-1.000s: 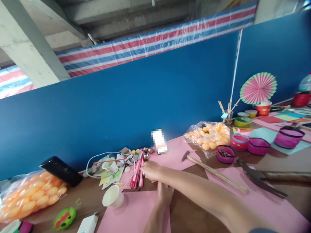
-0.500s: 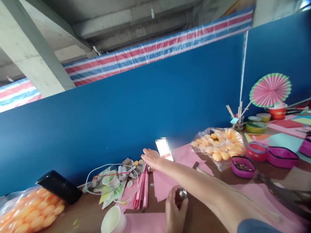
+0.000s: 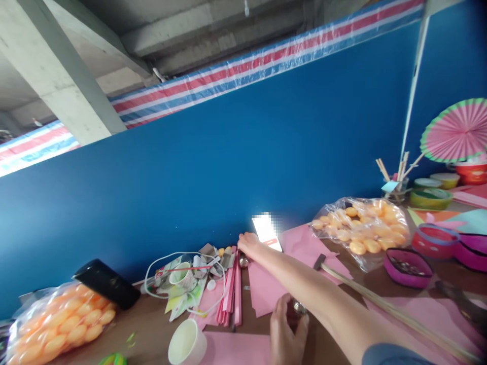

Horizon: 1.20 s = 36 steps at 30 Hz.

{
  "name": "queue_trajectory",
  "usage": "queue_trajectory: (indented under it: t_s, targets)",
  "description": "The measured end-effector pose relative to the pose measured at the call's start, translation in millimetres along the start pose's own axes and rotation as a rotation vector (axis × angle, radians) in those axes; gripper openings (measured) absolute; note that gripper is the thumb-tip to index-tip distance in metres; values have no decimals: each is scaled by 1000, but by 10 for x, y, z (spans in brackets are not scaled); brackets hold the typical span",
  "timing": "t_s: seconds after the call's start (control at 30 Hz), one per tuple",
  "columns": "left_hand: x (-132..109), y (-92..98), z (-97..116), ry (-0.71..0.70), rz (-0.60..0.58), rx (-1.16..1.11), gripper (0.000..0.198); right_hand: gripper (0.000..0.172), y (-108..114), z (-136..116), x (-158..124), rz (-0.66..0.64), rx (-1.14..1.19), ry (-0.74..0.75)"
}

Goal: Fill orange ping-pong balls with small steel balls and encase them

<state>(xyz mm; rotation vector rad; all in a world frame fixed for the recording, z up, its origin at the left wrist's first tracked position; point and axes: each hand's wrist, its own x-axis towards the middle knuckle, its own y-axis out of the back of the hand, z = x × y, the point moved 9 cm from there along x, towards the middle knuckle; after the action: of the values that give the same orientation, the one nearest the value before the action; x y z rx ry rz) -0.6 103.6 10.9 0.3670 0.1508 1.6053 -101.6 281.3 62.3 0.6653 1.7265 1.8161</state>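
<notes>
My right hand reaches far across the table to the foot of the blue wall. Its fingers are curled down and pressed together beside a small silver ball and some orange bits; what they pinch is hidden. A bright white card leans just to its right. My left hand is near the bottom edge, under the right forearm, closed on another small silver ball. Both hands hover over loose pink paper sheets. A bundle of folded pink strips lies to the left.
A paper cup lies on its side near me. Bags of orange balls sit at the left and right. A hammer with a long wooden handle, a black phone, magenta bowls and a pink paper fan are around.
My right hand moved from the pink strips farther out to the wall. My left hand lifted a silver ball off the paper and holds it. The camera swung left.
</notes>
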Motion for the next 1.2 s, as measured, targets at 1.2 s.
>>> queue_trajectory:
  t_s: [1.2]
  targets:
    - [-37, 10, -1, -46, 34, -6, 34, 26, 123, -461, -788, 116, 46, 308]
